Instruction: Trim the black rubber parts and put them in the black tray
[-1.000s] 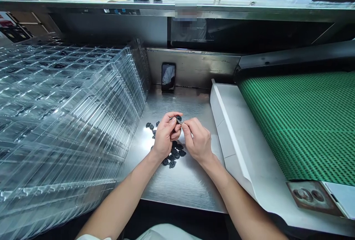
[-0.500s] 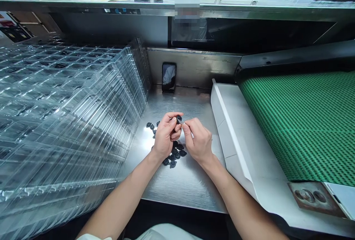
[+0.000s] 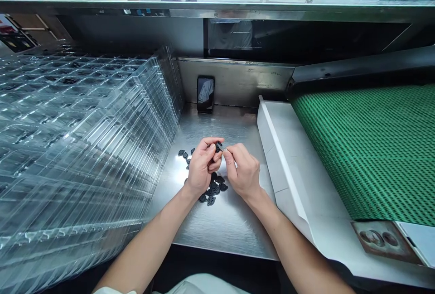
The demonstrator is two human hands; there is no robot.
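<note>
1. You have one dark piece (image 3: 219, 146) in work, grasped between the thumb and fingers of your left hand (image 3: 200, 167), raised above the middle of the counter (image 3: 224, 235).
2. Your right hand (image 3: 243, 169) is drawn in, thumb and forefinger pinched together at that piece's right edge. Whether they grip the edge itself or something tiny, I cannot tell.
3. Because both hands meet at the piece, I judge your handling of it to be unfinished. Its details are too small to show how much is done.
4. Loose dark pieces (image 3: 211, 200) lie in a cluster below your hands, toward the near side, some overlapping. A few others (image 3: 181, 152) lie farther and to the left, partly behind your left hand. You cannot sort handled from unhandled ones by this view, nor get a sure count.
5. To your left, in the stacked clear trays (image 3: 136, 103), a few pockets of the top tray hold dark items (image 3: 70, 80); whether these match your piece is unclear.
6. On your right stand the white trough (image 3: 299, 167) and, beyond it, the green belt (image 3: 367, 149).
</note>
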